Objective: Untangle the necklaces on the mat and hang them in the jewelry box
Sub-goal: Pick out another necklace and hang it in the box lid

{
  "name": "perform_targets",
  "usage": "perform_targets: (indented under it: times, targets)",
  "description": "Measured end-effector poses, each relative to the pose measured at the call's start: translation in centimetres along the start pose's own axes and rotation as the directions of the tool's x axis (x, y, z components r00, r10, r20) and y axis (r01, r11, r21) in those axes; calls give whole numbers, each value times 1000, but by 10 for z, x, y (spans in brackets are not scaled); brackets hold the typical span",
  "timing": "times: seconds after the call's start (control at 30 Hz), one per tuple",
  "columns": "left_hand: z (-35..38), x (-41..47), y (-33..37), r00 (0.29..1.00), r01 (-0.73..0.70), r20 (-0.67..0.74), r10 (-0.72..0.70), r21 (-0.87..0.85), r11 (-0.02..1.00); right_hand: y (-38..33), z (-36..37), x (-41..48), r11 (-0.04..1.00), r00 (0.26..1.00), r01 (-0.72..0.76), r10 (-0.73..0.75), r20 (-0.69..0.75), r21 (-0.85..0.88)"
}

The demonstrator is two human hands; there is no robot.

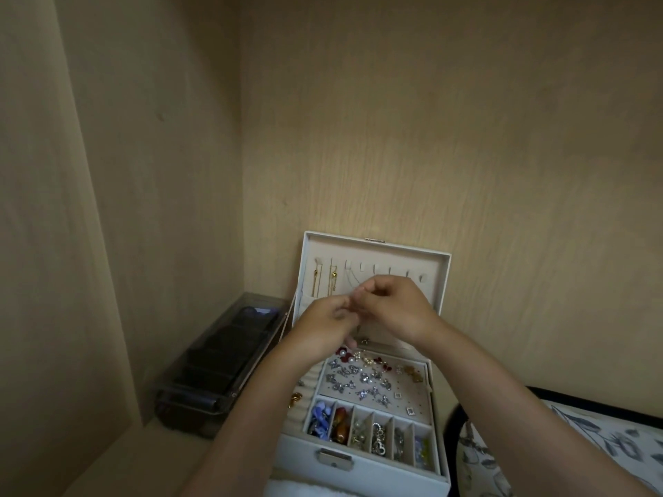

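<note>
A white jewelry box [362, 471] stands open against the back wall, its lid [443, 281] upright with a row of hooks. Two gold necklaces [315, 283] hang from the left hooks, and a thin silver chain [349, 278] hangs further right. My left hand [326, 319] and my right hand [393, 310] meet in front of the lid, fingertips pinched together on a fine chain that is too thin to see clearly. The tray below holds several earrings and charms [362, 383].
A dark clear-lidded case [215, 364] lies to the left of the box in the corner. A patterned fabric item with a black rim [538, 457] sits at the right. White cloth [287, 489] shows under the box's front. Wooden walls enclose the space.
</note>
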State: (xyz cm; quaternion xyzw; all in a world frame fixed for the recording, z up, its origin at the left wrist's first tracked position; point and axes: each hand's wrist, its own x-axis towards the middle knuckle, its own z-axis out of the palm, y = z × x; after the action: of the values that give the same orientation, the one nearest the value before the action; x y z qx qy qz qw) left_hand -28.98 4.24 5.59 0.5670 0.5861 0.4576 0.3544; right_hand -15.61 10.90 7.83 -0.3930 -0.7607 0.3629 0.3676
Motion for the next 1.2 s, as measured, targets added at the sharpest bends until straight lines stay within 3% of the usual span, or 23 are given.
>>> perform_targets:
  times: [0.2,0.37,0.47,0.67,0.73,0.83,1.0,1.2]
  targets:
    - [2,4,-7,999,22,-29,-22,-4,1000,0,-5,8,1000,999,9,-8,-40,5]
    - [-7,9,-9,986,-68,-149,74,45,997,13,3,-1,974,980,-142,163,111,-178]
    - [-10,10,-7,981,-128,-143,133,46,991,17,14,-8,974,972,-97,137,192,-203]
    - [-17,9,-8,951,-200,-192,243,218,955,17,16,1,945,1000,20,-14,19,-327]
    - [-22,11,-15,919,-204,-235,316,400,893,11,9,5,954,999,27,-38,-30,-299]
    - [-23,11,-23,917,-199,-155,366,619,760,0,0,14,978,989,44,-72,-133,-202]
    - [-17,13,-28,898,-230,-70,434,766,600,-13,-2,26,977,983,44,-80,-165,-211]
    - [-15,15,-33,894,-202,-64,444,827,524,-6,10,33,944,987,55,-100,-124,-324]
